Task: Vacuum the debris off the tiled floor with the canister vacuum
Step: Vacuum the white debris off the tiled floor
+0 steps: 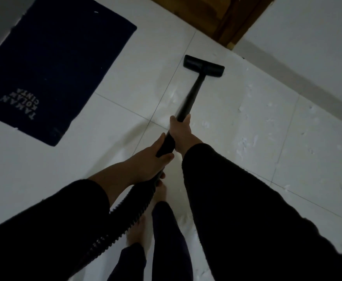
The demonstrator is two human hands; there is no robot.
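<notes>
Both hands grip the black wand (188, 98), right hand (181, 131) ahead of left hand (152, 159); sweep the floor head (203, 64) slowly rightward over white debris (245, 142) (keep it flat on the tiled floor (125, 78))

Both arms in black sleeves reach forward and down. The right hand (181, 132) is ahead, fingers curled; the left hand (150, 159) is curled just behind it.

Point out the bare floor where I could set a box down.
Bare tiles lie between the dark mat and the vacuum wand, and below the mat, left of the hose. Right of the wand, toward the wall, white debris litters the floor.
</notes>
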